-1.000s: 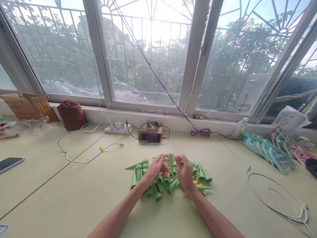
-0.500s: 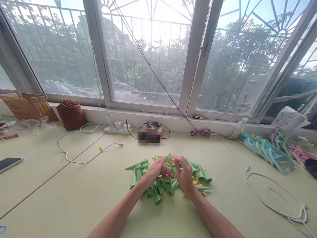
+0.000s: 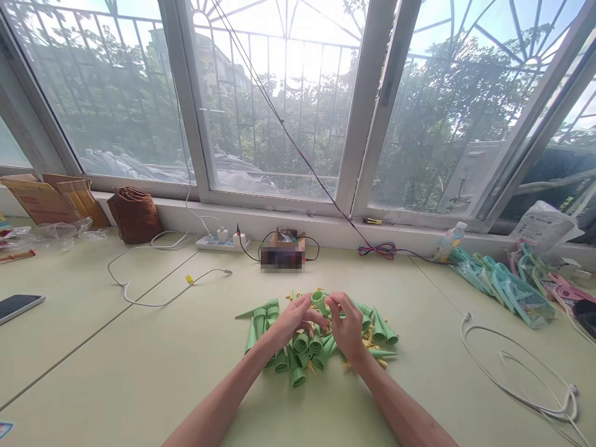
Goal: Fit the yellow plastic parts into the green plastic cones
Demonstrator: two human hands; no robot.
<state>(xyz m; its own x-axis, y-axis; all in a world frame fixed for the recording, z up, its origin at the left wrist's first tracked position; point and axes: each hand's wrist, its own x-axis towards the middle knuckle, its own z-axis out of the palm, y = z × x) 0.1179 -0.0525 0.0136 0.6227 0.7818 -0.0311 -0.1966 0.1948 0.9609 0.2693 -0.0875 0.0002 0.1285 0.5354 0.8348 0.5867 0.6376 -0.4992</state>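
My left hand (image 3: 294,318) holds a green plastic cone (image 3: 318,299) near its wide end, its hollow mouth tilted up toward me. Close against the cone's right side, my right hand (image 3: 345,320) is closed in a pinch; whatever sits between its fingertips is too small or hidden to make out. Beneath both hands lies a loose pile of similar hollow green cones (image 3: 298,376), several with ringed open ends facing me. Small yellow plastic pieces (image 3: 369,338) are scattered among them, partly covered by cones and by my hands.
Along the windowsill stand a brown drawstring bag (image 3: 135,215), a power strip (image 3: 205,243) and a small box (image 3: 282,256). White cables (image 3: 516,397) curl on the right of the table, below teal packaged items (image 3: 521,292). A phone (image 3: 19,307) lies at the left.
The green cone has tipped from nearly upright, so its open mouth now faces more toward me. My right hand has moved slightly left, closer to the cone.
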